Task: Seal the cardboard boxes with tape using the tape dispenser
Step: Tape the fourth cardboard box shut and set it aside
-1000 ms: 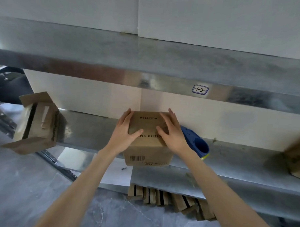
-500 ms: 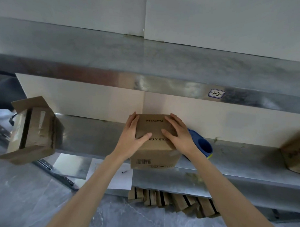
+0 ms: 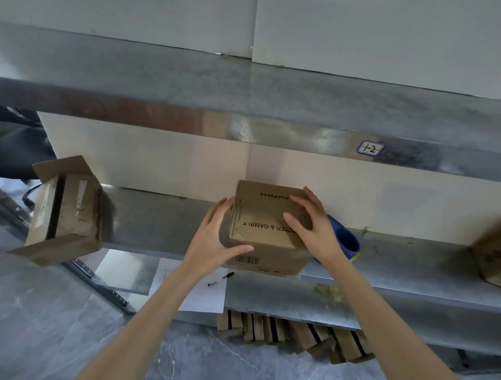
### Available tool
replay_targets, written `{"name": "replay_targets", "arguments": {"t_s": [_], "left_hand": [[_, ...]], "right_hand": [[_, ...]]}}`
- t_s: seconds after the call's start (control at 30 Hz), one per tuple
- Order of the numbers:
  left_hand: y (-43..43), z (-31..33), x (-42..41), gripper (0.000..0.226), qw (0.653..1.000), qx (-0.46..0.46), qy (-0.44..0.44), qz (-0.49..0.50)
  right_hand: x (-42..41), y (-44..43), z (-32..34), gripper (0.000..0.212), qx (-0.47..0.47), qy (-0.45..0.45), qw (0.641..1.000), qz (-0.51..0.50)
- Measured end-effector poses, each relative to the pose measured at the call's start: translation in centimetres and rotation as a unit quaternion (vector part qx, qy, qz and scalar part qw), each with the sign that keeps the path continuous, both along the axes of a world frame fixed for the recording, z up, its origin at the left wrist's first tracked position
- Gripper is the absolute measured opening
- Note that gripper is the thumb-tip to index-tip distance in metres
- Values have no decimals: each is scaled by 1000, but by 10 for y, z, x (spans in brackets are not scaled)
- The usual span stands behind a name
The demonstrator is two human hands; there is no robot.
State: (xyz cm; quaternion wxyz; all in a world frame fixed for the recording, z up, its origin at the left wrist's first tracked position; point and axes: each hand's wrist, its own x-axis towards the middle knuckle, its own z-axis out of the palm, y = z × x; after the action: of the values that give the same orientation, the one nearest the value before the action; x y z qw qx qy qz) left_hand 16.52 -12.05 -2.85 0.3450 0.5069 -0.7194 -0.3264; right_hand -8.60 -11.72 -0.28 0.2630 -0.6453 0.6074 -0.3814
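Cardboard box (image 3: 261, 218) is set at the front edge of the metal shelf (image 3: 157, 223), ctr of view, top closed, print upside down. L hand (image 3: 213, 241) is laid against the box's left side, fingers spread, thumb along the front top edge; nothing pinched. R hand (image 3: 313, 229) is pressed on the top's right part, fingers splayed. Blue item (image 3: 345, 243) is partly hidden behind the R hand. Open box (image 3: 64, 211) sits at the shelf's left end. Paper sheet (image 3: 203, 294) w/ pen (image 3: 222, 277) lies on the lower level.

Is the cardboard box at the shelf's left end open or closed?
Open. The left box has outer flaps splayed outward and a dark gap between its inner flaps.
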Motion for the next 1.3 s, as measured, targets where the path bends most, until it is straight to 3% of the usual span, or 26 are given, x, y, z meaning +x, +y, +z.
{"name": "replay_targets", "arguments": {"t_s": [0.23,0.4,0.7,0.87,1.03,1.3], "left_hand": [[5,-7,5,86,1000,2,10,-8],[1,-5,1,93,997,41,58,-25],[-6,-1,-5,78,999,11,28,-20],[-3,2,-8,76,999,16,38,-28],[-5,24,-5,75,998,-31,56,-12],[-13,92,-64,75,989,-124,39,-73]], "right_hand": [[-15,27,-4,64,4,-4,999,-32],[-9,48,-8,70,0,-2,995,-104],[3,59,-8,93,51,-10,998,-42],[16,60,-8,83,37,47,996,-62],[20,59,12,78,-4,32,997,-74],[-27,72,68,81,-61,6,986,-153]]}}
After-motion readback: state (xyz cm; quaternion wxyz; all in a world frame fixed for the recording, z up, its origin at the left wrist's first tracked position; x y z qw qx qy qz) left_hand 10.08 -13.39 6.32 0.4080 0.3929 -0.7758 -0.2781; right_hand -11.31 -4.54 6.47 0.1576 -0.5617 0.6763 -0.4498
